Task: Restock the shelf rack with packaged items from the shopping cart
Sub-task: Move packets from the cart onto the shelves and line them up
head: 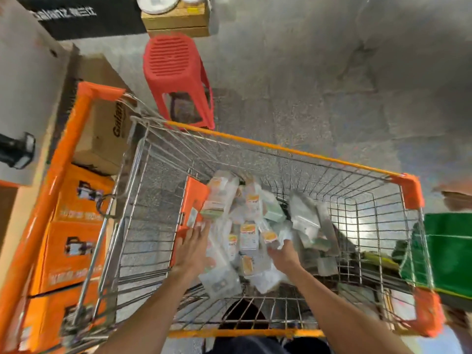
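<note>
**Both hands in the cart, over the packets**

Obs. 1. The shopping cart stood directly in front of the person: wire basket, orange rim and corner caps. The view was blurred.

Obs. 2. The packaged items lay in a loose heap on the basket floor, toward its left and middle. They were clear wrappers with orange-and-white labels. One taller packet leaned upright at the far edge of the heap.

Obs. 3. The left hand reached down at the left edge of the heap, fingers straight and slightly spread, gripping nothing. Their tips were at or just beside a packet; the blur hid whether they touched it.

Obs. 4. The right hand was knuckles-up at the right of the heap with its fingers bent down among the packets. I could not tell whether they had closed on one.

Obs. 5. Surroundings: a red plastic stool beyond the cart, a brown carton and stacked orange boxes to its left, and a green bin to its right.
</note>
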A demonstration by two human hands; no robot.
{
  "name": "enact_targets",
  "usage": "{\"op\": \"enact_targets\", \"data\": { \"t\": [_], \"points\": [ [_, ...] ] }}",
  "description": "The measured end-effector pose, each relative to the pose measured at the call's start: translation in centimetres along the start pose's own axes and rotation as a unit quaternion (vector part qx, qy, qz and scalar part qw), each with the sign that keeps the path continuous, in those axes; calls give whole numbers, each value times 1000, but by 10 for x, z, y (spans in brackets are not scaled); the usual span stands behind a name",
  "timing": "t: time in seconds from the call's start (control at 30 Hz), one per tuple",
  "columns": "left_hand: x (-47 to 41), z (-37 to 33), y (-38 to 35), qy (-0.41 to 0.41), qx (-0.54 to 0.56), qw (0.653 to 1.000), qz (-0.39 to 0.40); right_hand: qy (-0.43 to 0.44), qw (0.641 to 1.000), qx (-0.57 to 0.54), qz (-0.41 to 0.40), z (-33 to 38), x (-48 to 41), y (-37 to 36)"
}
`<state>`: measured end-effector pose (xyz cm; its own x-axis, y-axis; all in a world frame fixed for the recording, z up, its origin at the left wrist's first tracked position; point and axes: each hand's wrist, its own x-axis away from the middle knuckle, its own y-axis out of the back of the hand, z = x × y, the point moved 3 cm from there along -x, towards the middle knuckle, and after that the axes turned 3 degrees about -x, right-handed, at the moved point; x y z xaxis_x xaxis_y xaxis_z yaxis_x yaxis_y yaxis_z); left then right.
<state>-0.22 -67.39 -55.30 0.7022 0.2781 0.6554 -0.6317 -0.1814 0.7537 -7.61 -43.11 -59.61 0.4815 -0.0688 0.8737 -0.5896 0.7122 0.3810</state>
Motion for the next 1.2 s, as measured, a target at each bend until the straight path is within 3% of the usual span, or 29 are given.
{"op": "enact_targets", "data": {
  "t": [0.17, 0.37, 0.5, 0.6, 0.7, 0.87, 1.07, 1.2],
  "points": [
    [-14, 7, 2, -5, 58, 998, 17, 18, 1000, 1, 0, 3, -4, 3],
    [-15, 21, 39, -46, 170, 979, 102, 33, 998, -53, 14, -6, 14, 19],
    [-13, 20, 81, -75, 227, 964, 113, 119, 985, -126, 1, -6, 45, 52],
    [-8, 4, 112, -90, 331, 933, 106, 179, 962, -202, -37, 0, 87, 87],
    [9, -44, 140, -109, 446, 885, 76, 240, 928, -268, -98, -7, 134, 135],
    [71, -176, 164, -234, 530, 801, 152, 253, 845, -414, -227, -53, 199, 212],
    [173, -320, 170, -372, 512, 739, 232, 241, 734, -519, -366, -156, 284, 280],
    [237, -398, 164, -426, 469, 718, 288, 234, 673, -549, -437, -231, 338, 308]
  ]
}}
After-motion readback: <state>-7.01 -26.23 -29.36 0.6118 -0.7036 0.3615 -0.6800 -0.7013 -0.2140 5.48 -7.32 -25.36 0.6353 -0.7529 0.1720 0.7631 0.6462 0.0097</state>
